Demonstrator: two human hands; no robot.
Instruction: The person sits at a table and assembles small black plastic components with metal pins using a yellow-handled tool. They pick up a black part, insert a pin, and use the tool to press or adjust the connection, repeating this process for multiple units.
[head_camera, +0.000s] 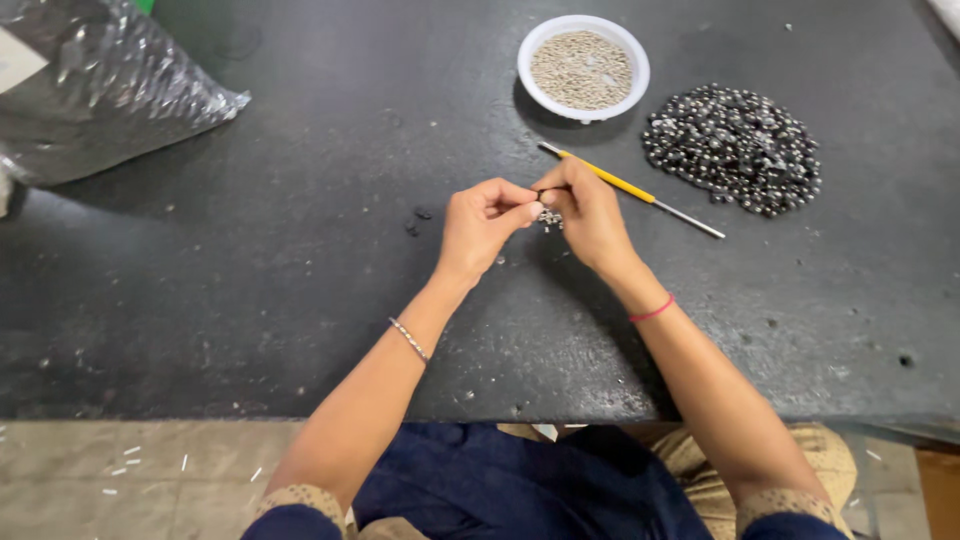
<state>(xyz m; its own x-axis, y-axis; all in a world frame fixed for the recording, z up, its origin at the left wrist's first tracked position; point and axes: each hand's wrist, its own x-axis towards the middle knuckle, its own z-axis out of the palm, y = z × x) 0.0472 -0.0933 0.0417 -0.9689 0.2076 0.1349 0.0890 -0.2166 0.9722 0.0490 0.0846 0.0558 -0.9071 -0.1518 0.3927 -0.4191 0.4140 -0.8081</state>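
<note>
At the far left of the dark table (250, 300) lies one crinkled plastic bag (90, 80), running off the top left corner. Open table stretches between it and the hands, with only two tiny dark bits (417, 222) lying there. The left hand (482, 225) is in the middle, its fingers (520, 215) curled in and pinched together, tips meeting those of the other hand; a thin metal bracelet (409, 340) sits on that wrist. Between the two hands hangs one small cluster of silvery beads (549, 217), just above the table. The right hand (590, 215) has its fingers closed tight on that cluster's top; a red thread (652, 311) circles this wrist. Behind the right hand lies one thin tool with a yellow handle (630, 188), slanting rightward. Farther back stands one white bowl (583, 68) of pale small beads. To its right spreads one heap of dark shiny beads (733, 148), well clear of the table's right edge. The near edge runs just above the person's lap.
</note>
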